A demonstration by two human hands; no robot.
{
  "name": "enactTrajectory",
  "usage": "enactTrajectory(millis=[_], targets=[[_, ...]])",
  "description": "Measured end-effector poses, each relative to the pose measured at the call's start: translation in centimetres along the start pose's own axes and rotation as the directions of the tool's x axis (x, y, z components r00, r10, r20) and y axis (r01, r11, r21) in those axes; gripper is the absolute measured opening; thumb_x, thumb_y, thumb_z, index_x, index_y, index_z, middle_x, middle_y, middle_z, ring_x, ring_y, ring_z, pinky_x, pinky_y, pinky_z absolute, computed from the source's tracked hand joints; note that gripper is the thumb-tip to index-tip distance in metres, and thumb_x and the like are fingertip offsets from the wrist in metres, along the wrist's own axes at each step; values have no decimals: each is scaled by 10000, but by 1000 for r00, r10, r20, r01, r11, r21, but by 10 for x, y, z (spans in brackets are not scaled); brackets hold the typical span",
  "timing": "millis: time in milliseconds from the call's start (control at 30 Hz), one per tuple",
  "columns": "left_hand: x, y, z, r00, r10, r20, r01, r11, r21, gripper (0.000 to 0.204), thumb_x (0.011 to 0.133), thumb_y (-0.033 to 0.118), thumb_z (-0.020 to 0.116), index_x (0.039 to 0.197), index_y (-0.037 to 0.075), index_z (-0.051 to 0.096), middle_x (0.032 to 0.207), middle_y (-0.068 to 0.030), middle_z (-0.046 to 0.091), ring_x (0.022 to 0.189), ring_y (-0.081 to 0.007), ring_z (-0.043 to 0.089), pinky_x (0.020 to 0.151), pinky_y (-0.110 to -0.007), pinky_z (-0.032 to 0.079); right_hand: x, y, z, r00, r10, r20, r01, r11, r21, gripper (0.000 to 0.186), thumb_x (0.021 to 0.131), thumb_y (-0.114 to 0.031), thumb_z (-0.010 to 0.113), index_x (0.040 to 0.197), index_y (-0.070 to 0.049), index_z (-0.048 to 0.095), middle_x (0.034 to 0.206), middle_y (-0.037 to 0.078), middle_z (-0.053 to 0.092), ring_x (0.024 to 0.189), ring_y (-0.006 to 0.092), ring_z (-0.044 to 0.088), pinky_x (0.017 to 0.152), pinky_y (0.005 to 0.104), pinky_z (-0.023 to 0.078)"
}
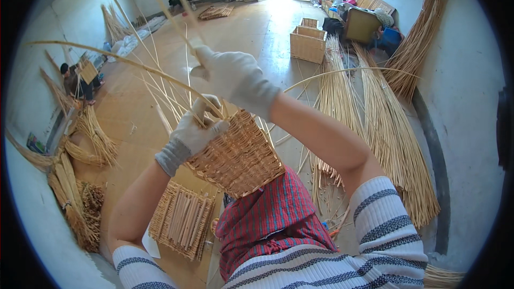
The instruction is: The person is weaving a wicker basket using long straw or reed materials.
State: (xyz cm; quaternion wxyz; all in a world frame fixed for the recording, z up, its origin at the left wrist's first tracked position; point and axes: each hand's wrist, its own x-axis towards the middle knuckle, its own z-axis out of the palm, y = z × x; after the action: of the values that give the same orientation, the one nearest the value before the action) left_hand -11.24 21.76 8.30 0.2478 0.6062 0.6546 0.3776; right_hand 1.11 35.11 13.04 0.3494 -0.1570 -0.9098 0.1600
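Observation:
A half-woven wicker basket (241, 155) rests tilted on my lap, on a red striped apron (267, 208). Long loose wicker rods fan out from its upper edge. My left hand (198, 131), in a pale work glove, is closed around rods at the basket's upper left edge. Above the basket, my gloved right hand (233, 77) is closed on wicker rods (174, 18), which are blurred by motion. One thicker rod (120, 59) arches to the left from near my left hand.
Flat woven panels with short sticks (184, 217) lie at lower left. Bundles of long rods (385, 128) cover the floor at right. Finished baskets (309, 43) stand farther off. A co-worker (80, 80) sits at the left wall among more bundles (96, 134).

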Motion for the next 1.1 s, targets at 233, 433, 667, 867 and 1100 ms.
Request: enactTrajectory(millis=[233, 433, 667, 867, 1100], targets=[[-2, 3, -2, 993, -103, 66, 103, 995, -8, 498, 852, 201, 784, 1301, 125, 582, 864, -55, 679, 787, -100, 624, 728, -279, 518, 4, -1, -33, 933, -112, 342, 199, 952, -231, 378, 939, -449, 558, 1125, -142, 675, 920, 159, 722, 777, 285, 722, 645, 382, 574], [-1, 7, -1, 978, -202, 56, 193, 973, 129, 344, 876, 184, 763, 1200, 98, 688, 822, -47, 701, 780, -81, 618, 717, -280, 531, 6, -25, -18, 937, -327, -126, 296, 930, -217, 262, 928, -320, 608, 1098, -121, 591, 768, 73, 682, 662, 246, 691, 564, 372, 545], [-12, 7, -2, 992, -125, -4, 125, 992, 0, 378, 876, 228, 767, 1192, 37, 685, 826, -57, 714, 769, -82, 625, 715, -269, 531, -3, -26, -36, 985, -5, -170, -8, 997, -79, 239, 877, -255, 651, 1081, -147, 587, 818, 49, 677, 724, 212, 694, 606, 367, 553], [-6, 5, -1, 972, -229, 50, 233, 967, -100, 390, 861, 200, 784, 1197, 26, 686, 772, -2, 674, 727, -40, 580, 673, -224, 502, 15, -18, -8, 711, -637, -297, 455, 740, -496, 267, 825, -278, 683, 1086, -227, 671, 1211, 66, 641, 1197, 252, 588, 1040, 444, 465], [-13, 11, 2, 994, -107, 1, 107, 994, 20, 397, 874, 218, 772, 1224, 51, 684, 726, 25, 638, 673, -34, 535, 611, -225, 466, 30, -14, -12, 936, -328, 132, 349, 805, -479, 453, 857, -281, 656, 1295, -190, 589, 1187, 99, 667, 1188, 249, 606, 998, 433, 503]])
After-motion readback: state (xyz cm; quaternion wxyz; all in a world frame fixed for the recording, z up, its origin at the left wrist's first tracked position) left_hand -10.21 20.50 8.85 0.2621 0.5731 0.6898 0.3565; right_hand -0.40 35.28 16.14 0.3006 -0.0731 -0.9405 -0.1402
